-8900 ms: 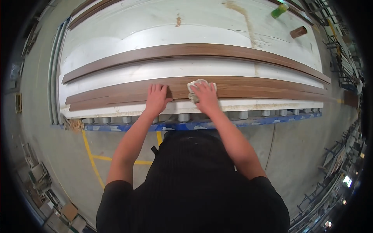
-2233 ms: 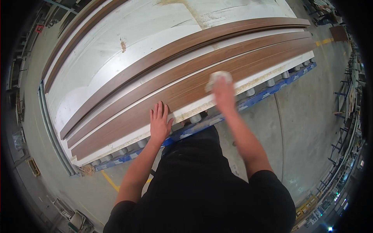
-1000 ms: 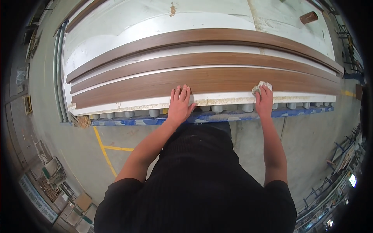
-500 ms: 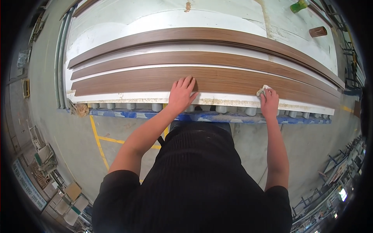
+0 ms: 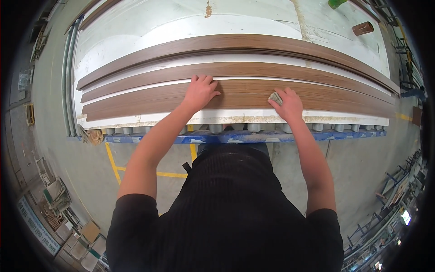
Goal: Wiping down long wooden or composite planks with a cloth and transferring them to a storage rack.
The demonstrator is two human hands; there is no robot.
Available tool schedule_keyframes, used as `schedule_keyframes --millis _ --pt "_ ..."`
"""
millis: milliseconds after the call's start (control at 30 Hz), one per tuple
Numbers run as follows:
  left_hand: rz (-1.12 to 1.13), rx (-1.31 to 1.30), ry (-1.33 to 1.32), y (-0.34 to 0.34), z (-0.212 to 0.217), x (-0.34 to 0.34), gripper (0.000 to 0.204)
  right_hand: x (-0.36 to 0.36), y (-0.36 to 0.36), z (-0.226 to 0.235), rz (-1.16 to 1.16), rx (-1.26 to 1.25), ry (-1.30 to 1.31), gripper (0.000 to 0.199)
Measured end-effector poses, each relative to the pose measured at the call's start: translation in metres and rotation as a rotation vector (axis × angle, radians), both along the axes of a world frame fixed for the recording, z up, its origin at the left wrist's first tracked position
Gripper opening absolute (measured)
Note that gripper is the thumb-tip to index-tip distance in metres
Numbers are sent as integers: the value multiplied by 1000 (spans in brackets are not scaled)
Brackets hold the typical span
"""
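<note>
Long brown wood-grain boards lie side by side on a white tabletop. My left hand (image 5: 200, 93) rests on the nearest boards (image 5: 240, 95), its fingers reaching over their far edge by the gap and its thumb apart. Farther right, my right hand (image 5: 290, 105) is closed around a small crumpled pale rag (image 5: 275, 98) pressed against the same boards. Just beyond the gap runs a narrower board (image 5: 253, 69). Behind that, a thicker board or stack of boards (image 5: 235, 42) spans the table.
At the far right stand a brown cup-like container (image 5: 363, 28) and a green container (image 5: 335, 3). A blue rail with grey rollers (image 5: 217, 128) lines the table's near side. Grey pipes (image 5: 69, 81) run along the left. Crumpled brown material (image 5: 95, 136) hangs at the near left corner.
My left hand has moved left and farther from me, up to the boards' far edge. My right hand has slid left with the rag, from the near edge onto the boards.
</note>
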State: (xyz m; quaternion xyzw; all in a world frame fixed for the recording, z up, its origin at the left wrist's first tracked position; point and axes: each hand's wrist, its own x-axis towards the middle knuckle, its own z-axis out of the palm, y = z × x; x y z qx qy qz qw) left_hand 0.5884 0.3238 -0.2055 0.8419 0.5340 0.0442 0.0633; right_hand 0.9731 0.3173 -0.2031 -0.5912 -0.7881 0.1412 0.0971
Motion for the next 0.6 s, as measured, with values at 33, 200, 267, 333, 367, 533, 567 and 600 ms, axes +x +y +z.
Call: schedule_keyframes --millis 33,200,267,333,367,533,567,600 --pt "-82 3 33 4 1 0 42 0 4 -1 -1 0 0 49" --pt "-254 -146 129 29 19 15 29 3 19 -3 52 -35 -16 32" --pt "-308 -69 152 32 22 24 22 2 21 -1 56 -27 -12 31" --pt "-267 -43 90 30 19 25 24 2 20 2 53 -22 -13 30" --pt "-220 -16 26 29 17 26 25 4 20 5 45 -33 -6 31" --pt "-6 17 -96 3 -14 33 35 8 12 -4 -59 138 127 38" --pt "53 -26 -205 -5 -17 40 39 5 8 -14 -137 144 169 41" --pt "42 -95 -215 -17 -17 49 45 -5 0 -30 -166 180 186 44"
